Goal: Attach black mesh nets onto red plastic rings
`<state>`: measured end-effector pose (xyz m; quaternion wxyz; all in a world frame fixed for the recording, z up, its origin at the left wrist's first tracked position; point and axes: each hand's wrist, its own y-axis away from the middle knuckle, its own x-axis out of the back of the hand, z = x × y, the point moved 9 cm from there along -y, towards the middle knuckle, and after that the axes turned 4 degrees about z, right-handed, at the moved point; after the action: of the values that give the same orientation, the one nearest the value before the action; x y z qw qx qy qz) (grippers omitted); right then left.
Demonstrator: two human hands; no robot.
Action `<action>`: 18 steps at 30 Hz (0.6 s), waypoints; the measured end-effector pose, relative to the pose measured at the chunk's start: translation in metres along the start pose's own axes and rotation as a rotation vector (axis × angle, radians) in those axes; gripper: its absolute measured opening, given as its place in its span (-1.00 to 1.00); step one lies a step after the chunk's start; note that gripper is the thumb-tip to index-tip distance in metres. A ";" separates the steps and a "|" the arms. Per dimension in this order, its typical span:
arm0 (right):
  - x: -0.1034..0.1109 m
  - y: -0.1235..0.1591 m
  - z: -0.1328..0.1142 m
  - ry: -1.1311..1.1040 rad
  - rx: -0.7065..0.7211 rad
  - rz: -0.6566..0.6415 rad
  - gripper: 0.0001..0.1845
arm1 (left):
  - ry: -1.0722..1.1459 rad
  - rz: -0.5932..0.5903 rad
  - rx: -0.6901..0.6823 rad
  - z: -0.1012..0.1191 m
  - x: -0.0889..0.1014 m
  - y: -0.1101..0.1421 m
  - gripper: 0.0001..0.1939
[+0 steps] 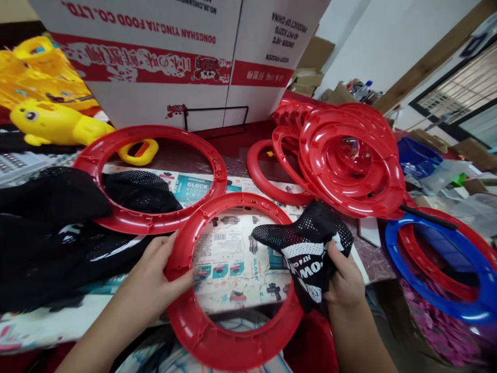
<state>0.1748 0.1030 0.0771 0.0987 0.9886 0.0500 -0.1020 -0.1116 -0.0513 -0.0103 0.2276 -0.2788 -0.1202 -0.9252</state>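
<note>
My left hand grips the left side of a red plastic ring, thumb over its rim. The ring is tilted toward me, over the table's front edge. Bunched in my right hand is a black mesh cloth with white lettering, which overlaps the ring's right side. Behind the held ring, a second red ring lies over more black mesh fabric on the left.
A large pile of red rings stands at the right. Beside it are a blue ring and pink pieces. Behind stand a white and red carton and a black wire stand. Yellow plastic toys lie at the left.
</note>
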 end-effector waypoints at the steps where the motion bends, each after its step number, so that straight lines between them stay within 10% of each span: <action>1: -0.003 0.002 -0.001 0.012 -0.007 -0.027 -0.51 | -0.017 -0.023 -0.002 0.001 -0.003 -0.001 -0.25; 12: -0.046 0.054 0.036 0.247 -0.303 -0.588 -0.48 | -0.189 -0.096 -0.287 0.033 -0.013 0.013 -0.03; 15: -0.087 0.080 0.022 0.383 -0.175 -0.984 -0.49 | 0.033 -0.375 -0.366 0.059 -0.022 0.029 0.24; 18: -0.115 0.105 0.004 0.505 0.073 -1.294 -0.42 | 0.184 -0.669 -0.337 0.086 -0.030 0.046 -0.19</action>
<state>0.0747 -0.0095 0.1170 -0.0299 0.7563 0.6472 0.0911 -0.0274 -0.0506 0.0470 -0.1262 -0.1734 -0.0300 -0.9763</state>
